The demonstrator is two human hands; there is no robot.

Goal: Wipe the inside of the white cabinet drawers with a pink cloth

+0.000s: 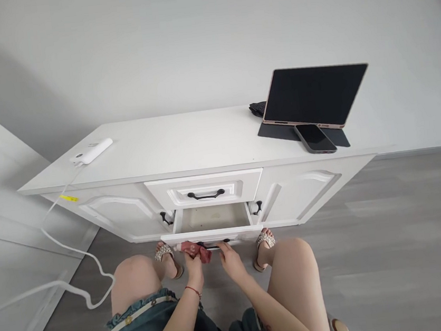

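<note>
My left hand [195, 270] is closed on a crumpled red, pale-patterned cloth [195, 249], held at the front of the lower drawer [169, 239]. One pinkish-white end of the cloth sticks out to the left. My right hand [232, 262] has its fingertips at the right part of the black drawer handle [213, 247], partly covering it. That lower drawer is pulled out, and its pale bottom shows with a few small marks on it. Above it, the upper drawer [159, 191] with its own black handle [206, 194] is closed.
On the white cabinet top [178, 143] stand a dark-screened tablet [314, 96], a phone [315, 139] and a white power strip [91, 151], whose cord [71, 249] hangs down at the left. A black bundle [257, 109] lies behind the tablet. My knees flank the drawer.
</note>
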